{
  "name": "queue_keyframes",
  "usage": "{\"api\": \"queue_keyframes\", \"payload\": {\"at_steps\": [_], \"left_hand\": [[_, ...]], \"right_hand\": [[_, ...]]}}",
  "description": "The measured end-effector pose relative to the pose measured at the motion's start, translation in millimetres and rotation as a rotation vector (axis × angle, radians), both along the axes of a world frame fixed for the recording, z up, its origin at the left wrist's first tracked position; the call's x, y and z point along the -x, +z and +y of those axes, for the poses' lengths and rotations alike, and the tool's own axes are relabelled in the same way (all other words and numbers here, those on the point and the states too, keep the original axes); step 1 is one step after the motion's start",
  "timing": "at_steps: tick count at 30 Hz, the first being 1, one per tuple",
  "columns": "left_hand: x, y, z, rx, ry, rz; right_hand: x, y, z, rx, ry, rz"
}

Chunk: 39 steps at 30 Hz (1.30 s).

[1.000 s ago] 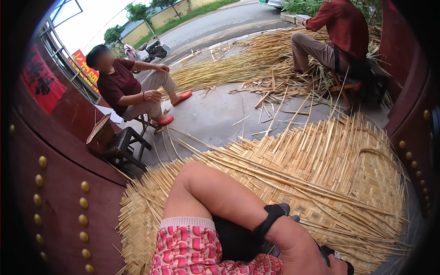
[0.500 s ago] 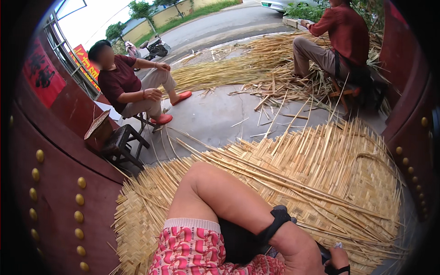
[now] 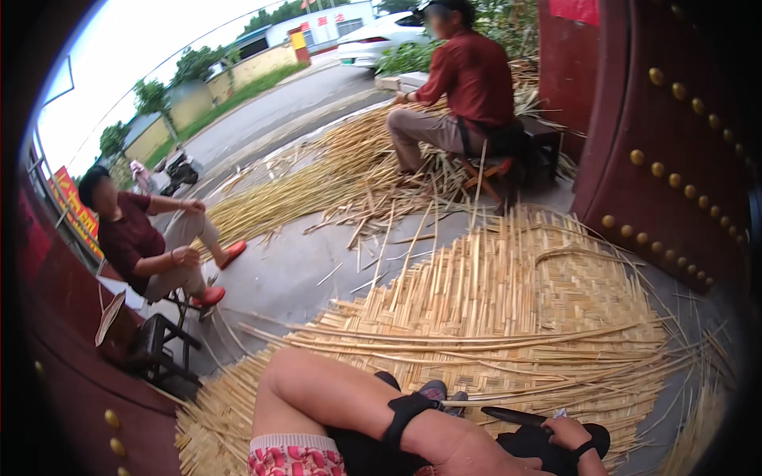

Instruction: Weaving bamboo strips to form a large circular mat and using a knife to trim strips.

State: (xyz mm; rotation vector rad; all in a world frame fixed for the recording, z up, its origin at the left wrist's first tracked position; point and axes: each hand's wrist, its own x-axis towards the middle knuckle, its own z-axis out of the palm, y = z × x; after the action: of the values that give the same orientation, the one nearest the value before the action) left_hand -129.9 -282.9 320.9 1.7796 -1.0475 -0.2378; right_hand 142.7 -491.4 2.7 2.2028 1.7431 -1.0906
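My left arm, in a pink patterned sleeve with a pale ribbed cuff, bends across the lower middle. Past its black wristband (image 3: 406,416) my left hand (image 3: 468,444) is close and large, back upward; its fingers are hidden or cut off at the lower edge. My right hand (image 3: 567,432), with a black wristband, is closed round the handle of a dark-bladed knife (image 3: 512,416). Something whitish wraps one finger. The blade points left, over my dark-clothed legs and the woven mat (image 3: 591,285). Long split stalks (image 3: 468,341) lie across the mat.
A person in dark red (image 3: 131,238) sits at the left, near a black stool (image 3: 167,337). Another person in red (image 3: 480,75) sits back right, beside heaped straw-coloured stalks (image 3: 294,190). Studded red doors (image 3: 675,135) flank the mat. Beyond are a road and a white car (image 3: 381,40).
The view has turned right, so the surroundings appear further left and more of the right door shows. The knife in my right hand is now plainly visible.
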Motion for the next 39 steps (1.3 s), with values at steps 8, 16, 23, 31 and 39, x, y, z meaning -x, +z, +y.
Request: {"api": "queue_keyframes", "payload": {"at_steps": [8,16,23,31,39], "left_hand": [[-44,-9,92,-0.096,0.364,0.004],[-29,-186,252,-0.349,1.381,0.381],[-49,-269,148,0.199,0.776,0.769],[-21,-256,145,0.174,0.679,0.827],[-37,-286,114,0.373,0.497,0.871]], "right_hand": [[11,38,21,-0.12,-0.016,0.014],[-7,112,71,-0.085,-0.009,-0.178],[34,31,230,-0.535,0.014,-0.097],[31,-59,269,-0.508,0.114,-0.377],[7,-9,263,-0.58,0.206,-0.09]]}}
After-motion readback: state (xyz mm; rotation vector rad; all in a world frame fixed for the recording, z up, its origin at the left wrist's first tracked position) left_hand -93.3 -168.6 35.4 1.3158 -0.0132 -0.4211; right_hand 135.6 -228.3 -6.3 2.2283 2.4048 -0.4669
